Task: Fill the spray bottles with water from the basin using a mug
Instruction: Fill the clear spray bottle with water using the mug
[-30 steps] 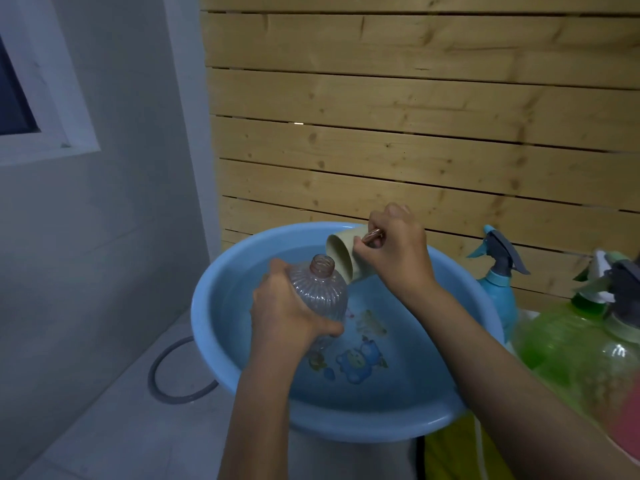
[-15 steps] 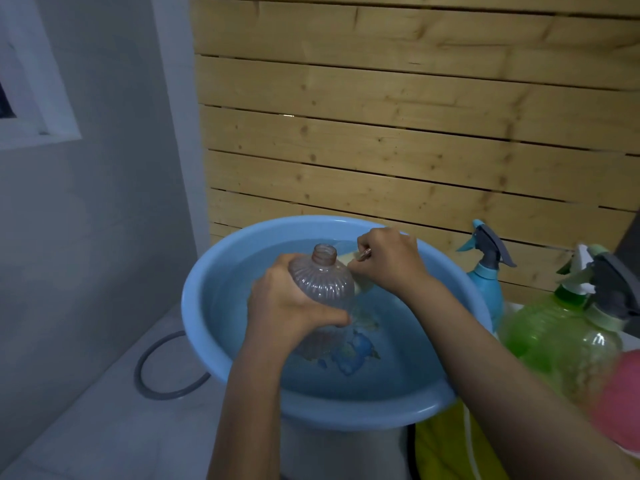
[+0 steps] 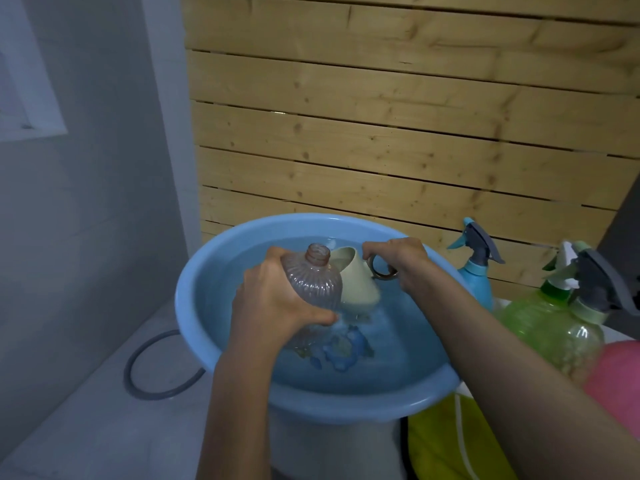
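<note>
A light blue basin [image 3: 194, 323] holds water, with a cartoon print showing on its bottom. My left hand [image 3: 273, 306] grips a clear ribbed bottle [image 3: 317, 282] with no cap, held upright over the water with its base at the surface. My right hand [image 3: 398, 261] holds a pale green mug [image 3: 356, 282] by its ring handle. The mug is just right of the bottle neck, its mouth tilted up to the left and its base near the water.
Right of the basin stand a blue spray bottle [image 3: 476, 271], a green one [image 3: 530, 317] and a clear one with a grey trigger [image 3: 585, 330], beside something pink [image 3: 616, 379]. A wooden slat wall [image 3: 381, 133] rises behind. A grey hose loop [image 3: 152, 368] lies on the floor at left.
The mug was tipped at the bottle's mouth a second ago, then dropped low behind the bottle into the basin. Now it shows again beside the neck. The bottle stayed in my left hand.
</note>
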